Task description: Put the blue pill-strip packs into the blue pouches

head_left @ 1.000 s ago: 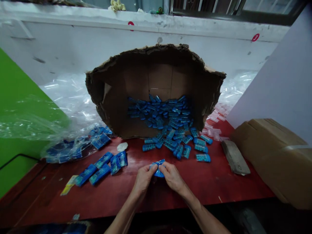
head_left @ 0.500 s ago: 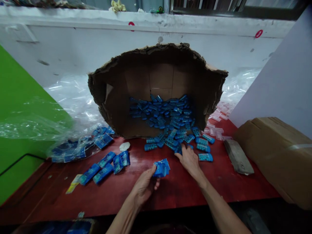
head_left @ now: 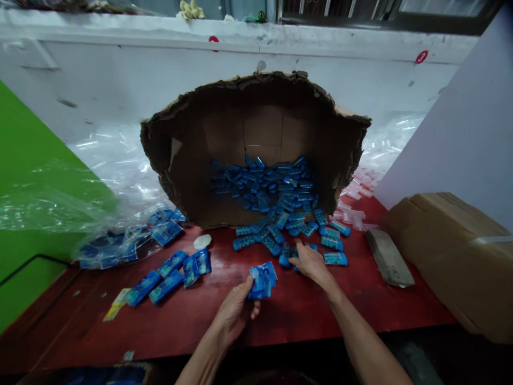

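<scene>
My left hand (head_left: 236, 310) is closed on several flat blue packets (head_left: 262, 280), fanned out between thumb and fingers above the red table. To its right, my right hand (head_left: 310, 264) reaches to the near edge of a heap of small blue cases with clear sides (head_left: 276, 187). Its thumb and fingers are bent around one blue case (head_left: 285, 255); the fingertips are partly hidden. The heap spills out of a torn cardboard box (head_left: 224, 214) lying on its side. Left of my left hand, several filled blue packets (head_left: 166, 286) lie on the table.
Clear plastic bags (head_left: 128, 176) with blue packets inside lie at left, near a round white piece (head_left: 202, 241). Clear plastic pieces (head_left: 352, 214), a grey block (head_left: 388, 256) and a closed brown carton (head_left: 449, 256) stand at right. The red table (head_left: 192, 326) ends close to me.
My right hand has drawn slightly toward me with a blue case at its fingertips. The packets in my left hand are spread wider and tilted more.
</scene>
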Demonstrator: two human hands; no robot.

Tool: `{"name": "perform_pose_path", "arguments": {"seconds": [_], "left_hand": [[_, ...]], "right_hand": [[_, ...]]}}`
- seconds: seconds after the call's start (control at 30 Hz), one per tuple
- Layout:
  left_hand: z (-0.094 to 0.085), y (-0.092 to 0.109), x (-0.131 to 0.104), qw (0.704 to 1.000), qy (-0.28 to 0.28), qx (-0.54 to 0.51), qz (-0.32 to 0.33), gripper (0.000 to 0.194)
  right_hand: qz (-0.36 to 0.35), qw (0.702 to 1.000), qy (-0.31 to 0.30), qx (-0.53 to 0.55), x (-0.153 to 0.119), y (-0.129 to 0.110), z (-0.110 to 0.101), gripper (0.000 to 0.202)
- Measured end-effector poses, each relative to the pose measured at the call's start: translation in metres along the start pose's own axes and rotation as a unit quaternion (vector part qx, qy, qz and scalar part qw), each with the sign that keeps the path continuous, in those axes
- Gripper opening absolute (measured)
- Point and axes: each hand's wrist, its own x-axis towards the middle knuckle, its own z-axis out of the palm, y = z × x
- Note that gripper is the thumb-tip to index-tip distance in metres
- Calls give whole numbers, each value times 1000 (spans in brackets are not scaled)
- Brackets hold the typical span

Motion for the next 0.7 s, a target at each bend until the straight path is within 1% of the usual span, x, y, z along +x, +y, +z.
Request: {"name": "perform_pose_path", "arguments": {"seconds": [0.1,0.17,0.23,0.3,0.37,0.43,0.5,0.57,0.6,0.63,0.7], "left_hand": [[-1,-2,-1,1000,10,-5,5,32],[-1,-2,-1,1000,15,-8,0,31],[0,-3,-1,1000,13,-9,-2,30],[1,-3,1,1000,8,-13,4,30],[2,-4,2,1000,8,-21,13,30],[2,-5,4,999,13,-29,20,30],[2,-6,5,999,14,-31,23,31],[2,-6,5,999,7,-24,21,32],[2,-6,5,1000,4,-21,21,33],[2,-6,5,1000,3,-19,21,33],[1,-7,6,1000,7,-15,25,35]], "right_hand": [[-12,1000,-10,3,-1,9,-1,48],[-22,1000,-14,2,-6,16,-1,44],[-34,999,-6,2,-14,22,0,46],[-51,998,23,4,-24,24,7,51],[-64,996,68,1,-32,25,17,52],[-68,991,111,11,-36,25,28,46],[-67,984,146,72,-36,27,34,39],[-61,964,158,206,-35,30,32,35],[-55,945,142,291,-36,30,29,34],[-46,917,113,379,-37,29,24,34],[-32,847,24,530,-45,25,13,36]]}}
